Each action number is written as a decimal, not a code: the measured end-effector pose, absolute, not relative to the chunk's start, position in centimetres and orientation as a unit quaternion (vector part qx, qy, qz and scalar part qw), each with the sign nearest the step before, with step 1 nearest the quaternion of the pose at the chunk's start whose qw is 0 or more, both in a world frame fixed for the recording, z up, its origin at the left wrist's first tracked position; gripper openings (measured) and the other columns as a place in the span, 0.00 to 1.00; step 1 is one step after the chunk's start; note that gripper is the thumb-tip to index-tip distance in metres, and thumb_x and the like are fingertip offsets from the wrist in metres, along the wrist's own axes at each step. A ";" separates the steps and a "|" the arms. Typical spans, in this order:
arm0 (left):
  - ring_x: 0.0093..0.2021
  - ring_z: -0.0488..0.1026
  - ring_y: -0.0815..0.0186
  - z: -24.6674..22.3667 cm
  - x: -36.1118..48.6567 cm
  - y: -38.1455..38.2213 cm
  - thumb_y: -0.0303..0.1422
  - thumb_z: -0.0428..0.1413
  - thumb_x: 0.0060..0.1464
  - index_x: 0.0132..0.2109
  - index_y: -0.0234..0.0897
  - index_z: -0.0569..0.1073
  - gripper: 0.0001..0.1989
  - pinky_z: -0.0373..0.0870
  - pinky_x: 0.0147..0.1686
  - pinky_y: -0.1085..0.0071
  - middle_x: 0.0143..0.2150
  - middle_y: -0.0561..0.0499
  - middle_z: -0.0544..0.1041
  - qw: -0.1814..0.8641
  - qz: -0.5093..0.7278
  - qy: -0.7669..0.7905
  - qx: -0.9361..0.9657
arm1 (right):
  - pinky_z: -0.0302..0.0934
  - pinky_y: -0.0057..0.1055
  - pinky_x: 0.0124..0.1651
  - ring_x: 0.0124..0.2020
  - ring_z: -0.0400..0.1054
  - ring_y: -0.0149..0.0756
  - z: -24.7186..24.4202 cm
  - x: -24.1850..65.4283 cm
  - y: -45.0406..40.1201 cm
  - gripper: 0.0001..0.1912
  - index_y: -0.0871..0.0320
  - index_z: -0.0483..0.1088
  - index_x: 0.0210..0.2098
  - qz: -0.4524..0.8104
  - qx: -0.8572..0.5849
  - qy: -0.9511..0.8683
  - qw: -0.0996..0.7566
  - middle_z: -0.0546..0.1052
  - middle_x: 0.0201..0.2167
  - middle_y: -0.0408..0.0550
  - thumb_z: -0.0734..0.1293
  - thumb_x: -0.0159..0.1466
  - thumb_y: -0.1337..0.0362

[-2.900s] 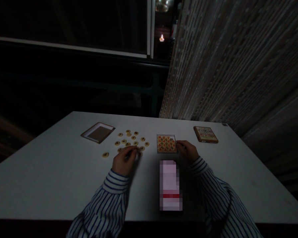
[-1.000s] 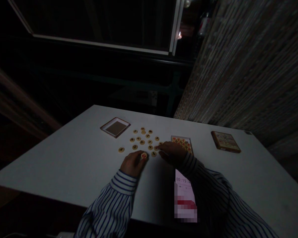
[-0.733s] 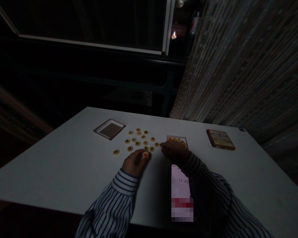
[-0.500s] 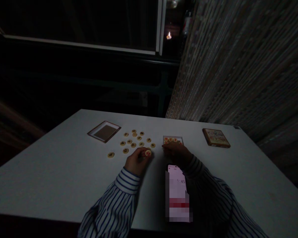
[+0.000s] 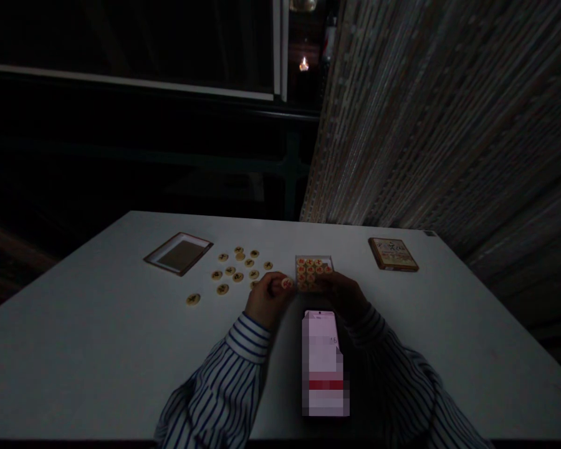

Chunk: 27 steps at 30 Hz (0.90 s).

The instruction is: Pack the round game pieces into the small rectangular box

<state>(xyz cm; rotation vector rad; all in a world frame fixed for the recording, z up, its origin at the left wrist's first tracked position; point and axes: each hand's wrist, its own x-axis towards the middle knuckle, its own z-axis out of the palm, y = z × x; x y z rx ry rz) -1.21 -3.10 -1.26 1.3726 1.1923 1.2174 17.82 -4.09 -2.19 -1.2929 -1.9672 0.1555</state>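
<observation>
My left hand (image 5: 267,299) is closed on a Chinese chess piece (image 5: 287,284) with a red character, at the left edge of a small box (image 5: 314,257). Inside the box, red-marked pieces (image 5: 310,270) lie in rows. My right hand (image 5: 343,293) reaches over the box's right side with its fingers pressed together; whatever they may hold is hidden. Left of my left hand, several dark-marked Chinese chess pieces (image 5: 238,277) lie scattered on the white table (image 5: 121,337). My left hand partly covers one of them.
A phone (image 5: 325,362) with a lit screen lies between my forearms. An open, shallow box part (image 5: 179,254) is at the back left, and a printed box (image 5: 393,254) at the back right. A bead-string curtain (image 5: 378,125) hangs behind the table.
My left hand has moved right with its piece, up to the box. The right hand has shifted from the box's left side to its right, uncovering rows of pieces. The view has turned slightly right.
</observation>
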 end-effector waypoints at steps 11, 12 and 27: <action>0.21 0.66 0.74 -0.6 1.8 -2.1 0.30 0.59 0.34 0.31 0.34 0.66 0.13 0.64 0.22 0.77 0.23 0.56 0.71 0.537 0.482 0.457 0.521 | 0.64 0.29 0.31 0.29 0.68 0.32 -2.9 18.4 -4.9 0.11 0.59 0.70 0.35 0.073 -0.533 -0.717 0.442 0.74 0.29 0.49 0.58 0.58 0.64; 0.21 0.66 0.75 -0.7 2.1 -2.0 0.30 0.59 0.33 0.31 0.34 0.66 0.14 0.64 0.22 0.78 0.22 0.56 0.71 0.547 0.479 0.453 0.516 | 0.64 0.29 0.31 0.29 0.68 0.32 -3.0 18.5 -4.9 0.11 0.59 0.70 0.35 0.070 -0.532 -0.714 0.450 0.74 0.28 0.49 0.58 0.58 0.64; 0.29 0.72 0.67 -1.9 2.7 -2.2 0.30 0.59 0.32 0.32 0.35 0.68 0.14 0.71 0.29 0.71 0.26 0.52 0.75 0.537 0.483 0.474 0.504 | 0.63 0.28 0.30 0.28 0.66 0.31 -2.5 18.3 -5.4 0.11 0.59 0.70 0.35 0.056 -0.536 -0.727 0.427 0.73 0.28 0.49 0.57 0.58 0.66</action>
